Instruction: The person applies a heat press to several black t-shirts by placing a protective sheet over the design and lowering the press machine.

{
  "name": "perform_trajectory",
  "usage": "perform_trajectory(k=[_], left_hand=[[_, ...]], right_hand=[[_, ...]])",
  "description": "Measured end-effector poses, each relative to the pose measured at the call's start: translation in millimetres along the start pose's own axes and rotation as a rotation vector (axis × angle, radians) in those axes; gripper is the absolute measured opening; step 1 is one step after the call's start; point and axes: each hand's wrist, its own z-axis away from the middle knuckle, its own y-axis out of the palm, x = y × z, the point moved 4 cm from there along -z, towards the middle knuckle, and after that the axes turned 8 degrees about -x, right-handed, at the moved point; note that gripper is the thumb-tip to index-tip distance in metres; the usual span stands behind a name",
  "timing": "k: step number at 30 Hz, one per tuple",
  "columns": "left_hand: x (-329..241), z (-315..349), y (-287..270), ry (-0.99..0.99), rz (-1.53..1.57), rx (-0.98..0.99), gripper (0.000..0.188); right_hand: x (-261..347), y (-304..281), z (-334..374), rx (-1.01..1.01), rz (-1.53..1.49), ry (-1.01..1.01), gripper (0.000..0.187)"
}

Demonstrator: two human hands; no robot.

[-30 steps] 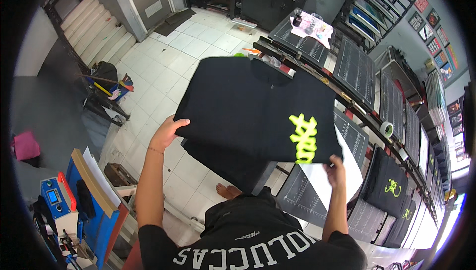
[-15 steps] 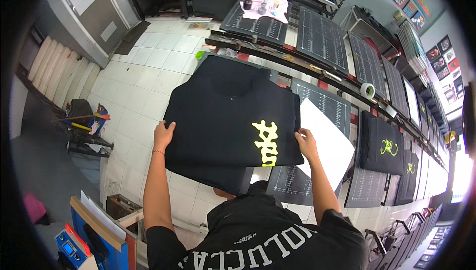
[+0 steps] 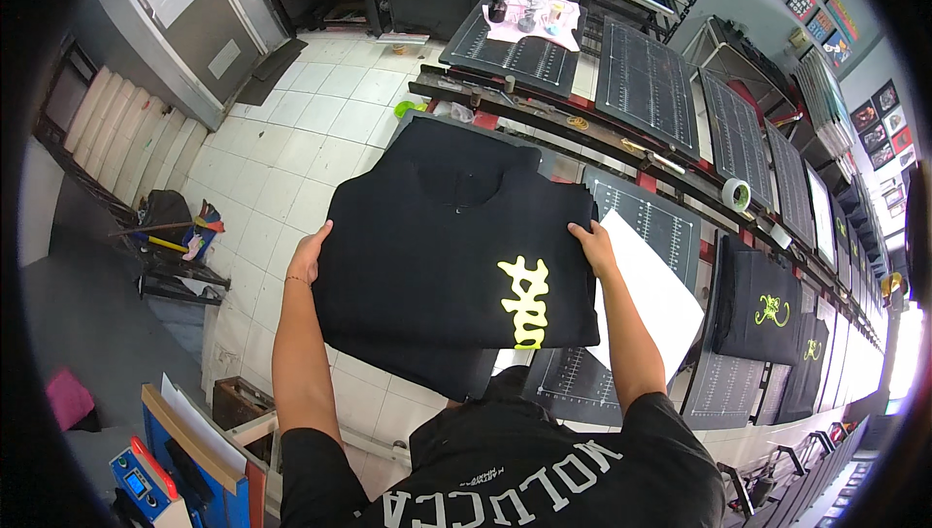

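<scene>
Black short-sleeved shirt (image 3: 529, 458), white block lettering (image 3: 556, 494), thin wrist bracelet (image 3: 298, 280).

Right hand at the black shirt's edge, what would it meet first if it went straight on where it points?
Most likely the black shirt: the right hand already touches its edge and points leftward across it, though depth is unclear.

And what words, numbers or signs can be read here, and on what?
I won't copy wording, only say where it stands.
Held black shirt: yellow stylised print.
Worn black shirt: white lettering.
Dark boards: white scale marks, too small to read.
Wall posters: too small to read.
Machine display: blurred.
</scene>
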Motion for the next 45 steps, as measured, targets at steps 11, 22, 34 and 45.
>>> perform_trajectory(k=[11, 22, 34, 45], left_hand=[[-54.4, 21.4, 20.5, 0.284, -0.073, 0.014, 0.05], [-35.1, 96.1, 19.8, 0.839, -0.447, -0.168, 0.038], [-17.9, 42.0, 0.4, 0.642, -0.249, -0.117, 0.087], [-42.2, 12.5, 26.5, 0.07, -0.084, 0.629, 0.093]], right_hand=[[74.8, 28.2, 75.8, -0.15, 0.412, -0.741, 0.062], [158.7, 195.9, 29.5, 0.662, 0.509, -0.763, 0.071], [196.5, 193.2, 72.8, 0.89, 0.38, -0.902, 0.044], [215.8, 108.7, 147.4, 0.897, 0.472, -1.29, 0.034]])
